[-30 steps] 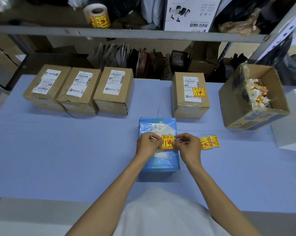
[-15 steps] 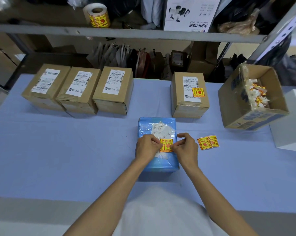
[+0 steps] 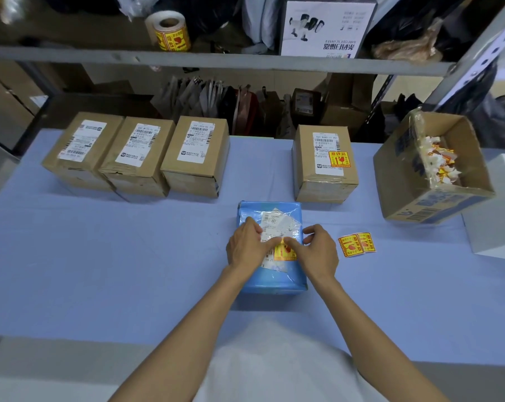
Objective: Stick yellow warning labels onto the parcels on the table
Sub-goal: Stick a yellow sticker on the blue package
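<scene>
A table (image 3: pixel 100 256) covered in pale blue carries everything. Behind it runs a metal shelf (image 3: pixel 216 58) bearing a roll of yellow labels (image 3: pixel 169 31) and a white printed carton (image 3: pixel 326 24). At the table's far right an open cardboard box (image 3: pixel 431 195) lies tipped toward the camera, with crumpled label backings (image 3: pixel 438 165) inside. Three brown parcels (image 3: pixel 135 158) sit touching in a row at far left, each with a white shipping label only. A fourth brown parcel (image 3: pixel 324 166) stands apart to their right and already bears a yellow warning label (image 3: pixel 339 159) beside its shipping label. Nearest the person lies a blue plastic-wrapped parcel (image 3: pixel 271 245). The left hand (image 3: pixel 247 248) and right hand (image 3: pixel 318 250) rest on its top, fingers curled, thumb tips meeting and pressed down on the upper edge of a yellow warning sticker (image 3: pixel 284 253) lying over the parcel's white label. Just right of that parcel, two loose yellow stickers (image 3: pixel 356 244) lie joined on the table.
</scene>
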`<state>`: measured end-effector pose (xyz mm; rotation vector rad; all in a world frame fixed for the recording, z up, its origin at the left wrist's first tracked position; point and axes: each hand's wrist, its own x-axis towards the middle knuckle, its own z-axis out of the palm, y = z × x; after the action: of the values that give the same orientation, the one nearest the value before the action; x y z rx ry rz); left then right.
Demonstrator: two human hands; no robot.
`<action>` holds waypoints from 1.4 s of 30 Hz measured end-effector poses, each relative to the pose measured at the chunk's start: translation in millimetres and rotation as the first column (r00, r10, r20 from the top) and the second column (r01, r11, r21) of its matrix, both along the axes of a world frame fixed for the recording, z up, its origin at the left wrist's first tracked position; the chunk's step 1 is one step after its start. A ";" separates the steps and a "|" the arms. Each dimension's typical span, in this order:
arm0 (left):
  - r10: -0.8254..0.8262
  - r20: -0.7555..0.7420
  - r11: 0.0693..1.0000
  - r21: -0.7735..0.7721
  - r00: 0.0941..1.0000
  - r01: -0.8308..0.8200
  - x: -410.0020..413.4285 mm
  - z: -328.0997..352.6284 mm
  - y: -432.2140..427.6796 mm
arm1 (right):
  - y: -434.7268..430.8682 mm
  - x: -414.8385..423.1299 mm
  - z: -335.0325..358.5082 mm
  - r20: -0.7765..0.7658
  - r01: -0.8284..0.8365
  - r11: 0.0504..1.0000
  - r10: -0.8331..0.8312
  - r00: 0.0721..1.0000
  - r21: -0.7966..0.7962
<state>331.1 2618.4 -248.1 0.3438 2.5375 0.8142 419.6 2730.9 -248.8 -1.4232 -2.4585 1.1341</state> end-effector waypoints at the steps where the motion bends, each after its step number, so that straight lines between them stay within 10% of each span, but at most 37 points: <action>1: -0.018 -0.015 1.000 -0.017 1.000 0.017 1.9 0.4 4.5 | 0.7 -4.3 -0.6 0.016 -0.008 1.000 0.008 1.000 0.016; 21: -0.168 0.215 0.973 0.193 0.962 0.127 -0.4 -2.0 -4.5 | 3.7 6.6 1.7 -0.013 -0.177 0.978 0.177 0.984 -0.114; 25: -0.187 0.314 0.926 0.373 0.931 0.060 -10.1 7.0 -4.3 | 0.1 -0.8 15.7 -0.009 -0.202 0.979 0.202 0.979 0.009; 31: -0.063 0.315 0.731 0.660 0.947 -0.171 -20.6 39.5 1.9 | -8.8 -27.9 61.0 -0.391 -0.306 0.950 0.302 0.869 0.054; 42: -0.060 0.427 0.573 0.755 0.902 -0.319 -24.7 66.4 3.4 | 6.5 -37.3 74.8 -0.491 -0.284 0.953 0.298 0.819 0.106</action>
<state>306.3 2621.8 -181.6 0.2105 1.6438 1.8967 382.3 2737.5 -173.9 -0.6271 -2.3259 1.3125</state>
